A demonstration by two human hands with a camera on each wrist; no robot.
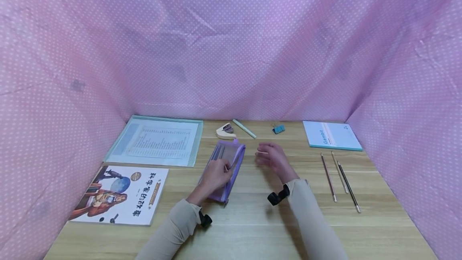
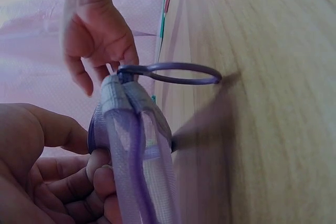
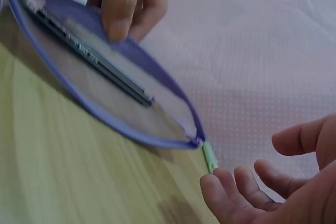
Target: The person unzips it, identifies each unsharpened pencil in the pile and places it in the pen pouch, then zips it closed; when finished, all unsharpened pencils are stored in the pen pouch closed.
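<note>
A purple mesh zip pencil case [image 1: 219,194] lies mid-table, with my left hand [image 1: 215,176] pinching one side of its opening. In the right wrist view the case's mouth gapes along the purple zip edge [image 3: 100,113], and dark pens or pencils [image 3: 89,51] lie inside. The left wrist view shows my left thumb and fingers [image 2: 58,135] on the mesh edge, and a dark ring [image 2: 184,73] at the case's end. My right hand [image 1: 273,159] hovers to the right of the case, fingers apart and holding nothing.
Behind the case are a cream stapler-like item [image 1: 224,133], a pale green stick [image 1: 244,128] and a teal binder clip [image 1: 278,129]. A clear document folder [image 1: 159,141] and a picture book [image 1: 124,196] lie left. Rightward are a blue notebook [image 1: 331,135] and three pencils [image 1: 328,177].
</note>
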